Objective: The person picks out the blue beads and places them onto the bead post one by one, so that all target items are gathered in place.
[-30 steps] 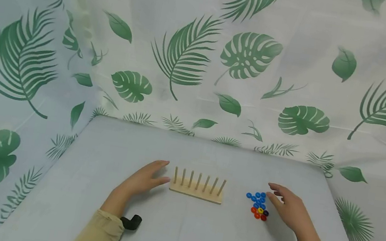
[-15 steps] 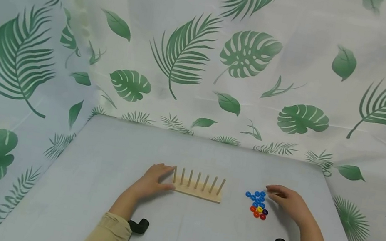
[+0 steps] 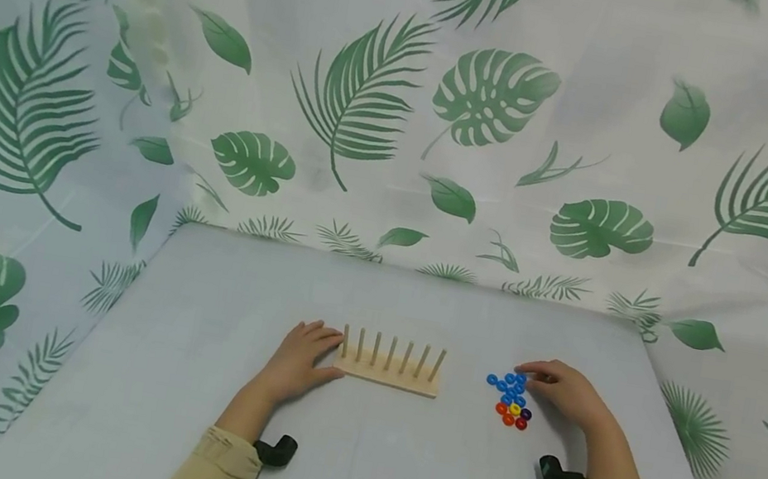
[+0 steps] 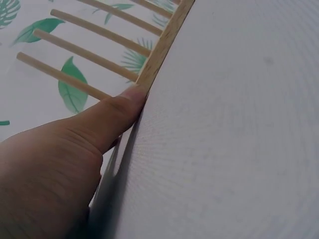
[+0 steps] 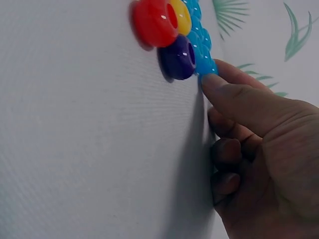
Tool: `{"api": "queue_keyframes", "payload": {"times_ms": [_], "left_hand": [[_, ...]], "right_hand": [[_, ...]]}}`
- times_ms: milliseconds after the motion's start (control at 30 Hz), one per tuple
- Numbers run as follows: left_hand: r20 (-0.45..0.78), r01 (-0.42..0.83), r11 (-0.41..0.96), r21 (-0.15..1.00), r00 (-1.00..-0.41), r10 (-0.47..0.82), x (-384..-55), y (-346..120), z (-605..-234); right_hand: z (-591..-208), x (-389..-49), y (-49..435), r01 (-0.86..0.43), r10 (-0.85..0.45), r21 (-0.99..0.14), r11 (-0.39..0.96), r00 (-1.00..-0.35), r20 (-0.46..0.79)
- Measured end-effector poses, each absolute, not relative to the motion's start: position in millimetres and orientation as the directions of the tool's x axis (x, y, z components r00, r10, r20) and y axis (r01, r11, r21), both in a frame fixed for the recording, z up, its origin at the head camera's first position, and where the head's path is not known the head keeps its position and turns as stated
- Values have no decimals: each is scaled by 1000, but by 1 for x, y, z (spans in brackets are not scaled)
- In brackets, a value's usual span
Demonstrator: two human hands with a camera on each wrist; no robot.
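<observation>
A wooden peg board (image 3: 392,377) with a row of several upright pegs stands mid-table. My left hand (image 3: 295,361) holds its left end, the thumb (image 4: 119,107) against the front edge and the fingers round the back. To the right lies a cluster of ring-shaped beads: several blue beads (image 3: 507,387), orange-red beads (image 3: 502,409), a yellow bead (image 3: 514,409) and a dark purple bead (image 5: 178,59). At the cluster's far right edge, my right hand (image 3: 567,392) pinches a blue bead (image 5: 207,67) between thumb and index finger; its other fingers are curled.
A white cloth covers the table (image 3: 350,452). Behind it and at both sides hang white curtains (image 3: 358,210) with green leaf prints. Each wrist carries a black camera mount (image 3: 275,450).
My left hand has moved right to the peg board and taken hold of its end. My right hand has come in to the blue beads and closed thumb and index finger on one.
</observation>
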State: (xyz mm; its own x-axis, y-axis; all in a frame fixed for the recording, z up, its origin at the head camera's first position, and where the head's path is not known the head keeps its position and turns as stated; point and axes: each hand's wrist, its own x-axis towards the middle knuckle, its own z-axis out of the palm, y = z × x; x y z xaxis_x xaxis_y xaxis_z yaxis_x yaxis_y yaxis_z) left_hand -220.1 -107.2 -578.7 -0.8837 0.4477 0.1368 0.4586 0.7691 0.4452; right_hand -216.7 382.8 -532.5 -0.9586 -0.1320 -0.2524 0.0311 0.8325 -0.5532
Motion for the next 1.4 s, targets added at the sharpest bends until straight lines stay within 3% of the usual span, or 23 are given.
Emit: {"api": "queue_keyframes", "payload": {"times_ms": [500, 767, 1133, 1400], "left_hand": [[153, 459, 797, 392, -887, 436, -219, -105, -577], [180, 468, 776, 423, -882, 434, -219, -105, -578], [191, 474, 776, 415, -880, 435, -220, -106, -581], [200, 486, 777, 401, -874, 443, -219, -106, -578]], "right_hand": [[-538, -220, 380, 45, -76, -520, 853, -975, -209], [-528, -212, 372, 71, -30, -508, 859, -982, -187], [-475, -200, 311, -121, -170, -565, 816, -985, -36], [-464, -199, 272, -249, -273, -611, 752, -960, 56]]}}
